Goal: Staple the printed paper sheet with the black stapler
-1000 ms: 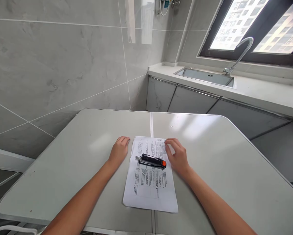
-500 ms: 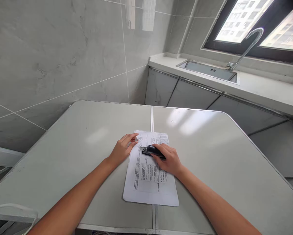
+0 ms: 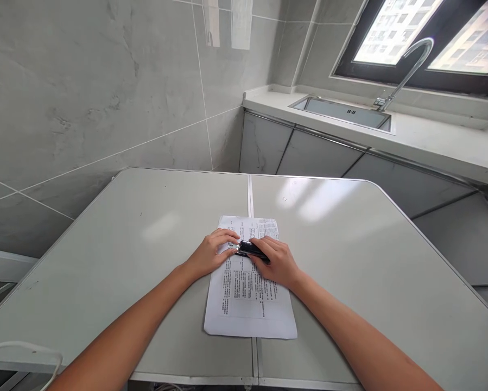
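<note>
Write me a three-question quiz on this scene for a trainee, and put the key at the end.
1. Choose one. What is the main colour of the stapler gripped by the right hand?
A) yellow
B) black
C) green

2. True or false: the left hand is wholly clear of the printed paper.

3. Fill in: the paper lies across the pale ____ running down the middle of the table.

Key:
1. B.
2. False; its fingers reach over the paper, at the stapler's metal end.
3. strip.
</note>
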